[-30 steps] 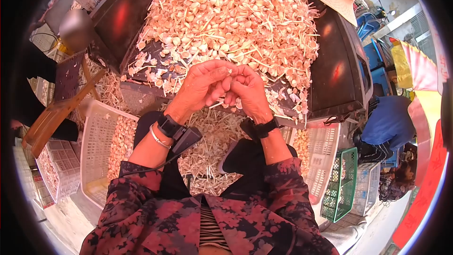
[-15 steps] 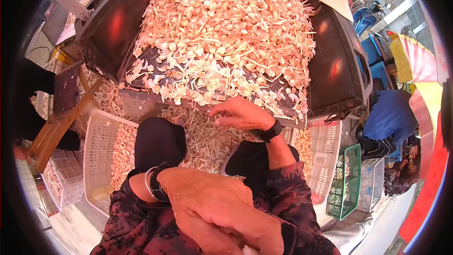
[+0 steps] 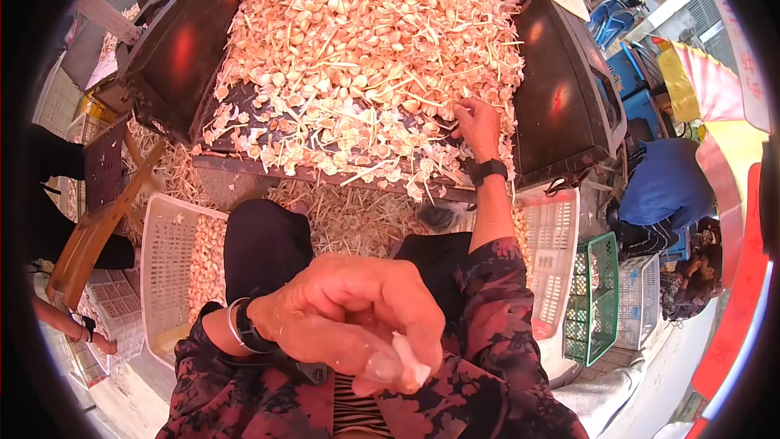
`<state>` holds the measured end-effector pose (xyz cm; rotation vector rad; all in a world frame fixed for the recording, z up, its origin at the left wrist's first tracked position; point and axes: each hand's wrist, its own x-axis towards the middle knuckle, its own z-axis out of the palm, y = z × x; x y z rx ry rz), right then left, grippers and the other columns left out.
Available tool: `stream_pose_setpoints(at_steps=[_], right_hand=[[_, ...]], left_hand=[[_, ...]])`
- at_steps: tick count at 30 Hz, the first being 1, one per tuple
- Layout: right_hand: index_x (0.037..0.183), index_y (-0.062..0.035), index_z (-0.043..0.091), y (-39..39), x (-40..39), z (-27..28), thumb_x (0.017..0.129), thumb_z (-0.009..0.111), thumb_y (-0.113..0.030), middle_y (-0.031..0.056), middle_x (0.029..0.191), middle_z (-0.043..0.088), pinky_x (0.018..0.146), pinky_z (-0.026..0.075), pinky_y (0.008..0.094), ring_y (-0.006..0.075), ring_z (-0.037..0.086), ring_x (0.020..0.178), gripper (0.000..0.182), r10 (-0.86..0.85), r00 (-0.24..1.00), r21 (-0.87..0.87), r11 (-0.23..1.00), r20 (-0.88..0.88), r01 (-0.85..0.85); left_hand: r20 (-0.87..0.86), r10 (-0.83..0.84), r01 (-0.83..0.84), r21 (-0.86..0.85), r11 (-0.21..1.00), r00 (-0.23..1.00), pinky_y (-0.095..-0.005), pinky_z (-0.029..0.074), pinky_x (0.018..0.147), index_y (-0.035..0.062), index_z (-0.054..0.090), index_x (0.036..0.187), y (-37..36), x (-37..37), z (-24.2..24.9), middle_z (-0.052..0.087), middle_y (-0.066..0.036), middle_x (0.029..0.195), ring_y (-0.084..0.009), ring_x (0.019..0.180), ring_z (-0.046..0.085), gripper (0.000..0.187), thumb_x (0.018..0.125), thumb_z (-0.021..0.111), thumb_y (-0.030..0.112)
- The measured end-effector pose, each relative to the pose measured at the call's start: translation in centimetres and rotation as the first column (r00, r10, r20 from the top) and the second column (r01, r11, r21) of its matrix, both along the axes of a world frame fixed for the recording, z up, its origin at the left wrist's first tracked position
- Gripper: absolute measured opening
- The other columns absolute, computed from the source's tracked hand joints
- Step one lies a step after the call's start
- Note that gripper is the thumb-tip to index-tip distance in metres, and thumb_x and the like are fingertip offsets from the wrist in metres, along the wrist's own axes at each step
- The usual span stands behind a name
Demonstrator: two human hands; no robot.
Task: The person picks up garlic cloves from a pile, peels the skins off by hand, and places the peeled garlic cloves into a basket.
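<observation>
A white garlic clove [image 3: 410, 370] sits pinched between thumb and fingers of the left hand [image 3: 357, 321], held close over the lap. The right hand [image 3: 478, 126] reaches far out, fingers spread loosely into the garlic pile [image 3: 366, 41] on the dark table [image 3: 561, 106].

Sunlit outdoor stall | dark counter [image 3: 569, 106] | white crates [image 3: 166, 252] on pale floor [image 3: 642, 398] | green crate [image 3: 591, 309] right | wooden chair [image 3: 93, 223] left

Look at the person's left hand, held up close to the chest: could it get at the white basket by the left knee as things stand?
Probably yes. The left hand pinches a garlic clove, but the white basket sits open-topped below with nothing between them.
</observation>
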<state>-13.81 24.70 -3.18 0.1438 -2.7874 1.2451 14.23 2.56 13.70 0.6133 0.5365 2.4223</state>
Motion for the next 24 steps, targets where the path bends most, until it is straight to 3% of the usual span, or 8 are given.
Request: stream_pose_setpoints(at_steps=[2, 6, 9, 12, 15, 17, 20, 24], right_hand=[[0.098, -0.0032, 0.072, -1.5, 0.6, -0.3, 0.076, 0.072, -0.025, 0.0212, 0.085, 0.068, 0.069, 0.052, 0.0459, 0.0349, 0.069, 0.079, 0.031, 0.058, 0.974, 0.325, 0.946, -0.22, 0.017], [0.102, -0.008, 0.072, -3.2, 0.0, -1.0, 0.073, 0.068, -0.018, 0.0214, 0.089, 0.069, 0.074, 0.052, 0.0451, 0.0379, 0.066, 0.085, 0.031, 0.183, 0.965, 0.474, 0.877, -0.187, -0.075], [0.104, -0.0077, 0.071, -3.0, 0.4, -0.7, 0.073, 0.066, -0.016, 0.0208, 0.085, 0.068, 0.073, 0.052, 0.0457, 0.0386, 0.065, 0.083, 0.033, 0.224, 0.958, 0.439, 0.89, -0.182, -0.124], [0.103, -0.0047, 0.07, -2.6, 1.5, 1.4, 0.073, 0.066, -0.015, 0.0193, 0.077, 0.066, 0.069, 0.052, 0.0431, 0.0348, 0.067, 0.079, 0.032, 0.289, 0.913, 0.279, 0.937, -0.288, -0.209], [0.105, -0.0027, 0.069, -2.3, 3.1, 3.8, 0.073, 0.069, -0.015, 0.014, 0.072, 0.064, 0.064, 0.052, 0.0358, 0.0254, 0.069, 0.073, 0.034, 0.353, 0.915, 0.081, 0.936, -0.198, -0.344], [0.106, -0.0006, 0.068, -3.1, 4.5, 5.2, 0.079, 0.072, -0.014, 0.0042, 0.069, 0.06, 0.057, 0.049, 0.0257, 0.0125, 0.067, 0.065, 0.031, 0.424, 0.903, -0.249, 0.87, -0.062, -0.426], [0.106, -0.0008, 0.068, -4.8, 6.1, 5.7, 0.084, 0.071, -0.011, 0.0013, 0.07, 0.06, 0.054, 0.048, 0.0228, 0.0095, 0.065, 0.06, 0.024, 0.537, 0.844, -0.56, 0.694, -0.016, -0.452], [0.108, -0.0011, 0.067, -7.1, 8.6, 7.0, 0.085, 0.071, -0.011, 0.0015, 0.071, 0.064, 0.053, 0.047, 0.022, 0.0048, 0.063, 0.062, 0.025, 0.62, 0.784, -0.467, 0.685, -0.031, -0.56]], left_hand=[[-0.037, 0.32, -0.315, -0.313, 0.896, 0.947, -0.0254, 0.042, 0.038, -0.0032, 0.056, 0.1, -2.5, 0.3, -1.0, 0.063, -0.026, 0.08, -0.0166, 0.046, 0.054, 0.022, 0.088, 0.065, 0.013], [-0.151, 0.758, -0.646, -0.642, 0.413, 0.634, -0.0165, 0.039, 0.042, 0.0018, 0.056, 0.104, -11.4, 1.9, -6.5, 0.064, -0.013, 0.081, -0.0105, 0.053, 0.056, 0.016, 0.09, 0.057, 0.01], [-0.375, 0.732, -0.448, -0.888, -0.106, 0.569, -0.0181, 0.04, 0.049, 0.0018, 0.059, 0.107, -20.1, 6.3, -12.3, 0.063, -0.009, 0.086, -0.0082, 0.059, 0.057, 0.02, 0.09, 0.054, 0.01], [-0.504, 0.687, -0.311, -0.864, -0.396, 0.524, -0.02, 0.04, 0.05, 0.0009, 0.06, 0.114, -24.1, 12.7, -17.5, 0.063, -0.006, 0.086, -0.0073, 0.06, 0.056, 0.028, 0.089, 0.05, 0.011], [-0.517, 0.746, -0.297, -0.855, -0.426, 0.418, -0.0207, 0.038, 0.051, 0.0002, 0.059, 0.119, -24.9, 13.8, -18.6, 0.064, -0.003, 0.085, -0.0065, 0.059, 0.055, 0.034, 0.089, 0.051, 0.012], [-0.455, 0.75, -0.364, -0.881, -0.302, 0.481, -0.0202, 0.037, 0.05, 0.0, 0.059, 0.12, -21.9, 10.5, -14.5, 0.064, -0.003, 0.086, -0.0062, 0.06, 0.055, 0.034, 0.09, 0.053, 0.014], [-0.413, 0.661, -0.462, -0.88, -0.112, 0.626, -0.0191, 0.034, 0.05, 0.0007, 0.059, 0.122, -15.2, 2.8, -8.4, 0.064, -0.003, 0.087, -0.005, 0.061, 0.053, 0.036, 0.091, 0.058, 0.018], [-0.454, 0.502, -0.578, -0.807, 0.119, 0.737, -0.0191, 0.038, 0.049, 0.0024, 0.054, 0.128, -6.7, -6.7, -7.1, 0.063, -0.002, 0.088, -0.0057, 0.064, 0.056, 0.043, 0.091, 0.064, 0.023]])
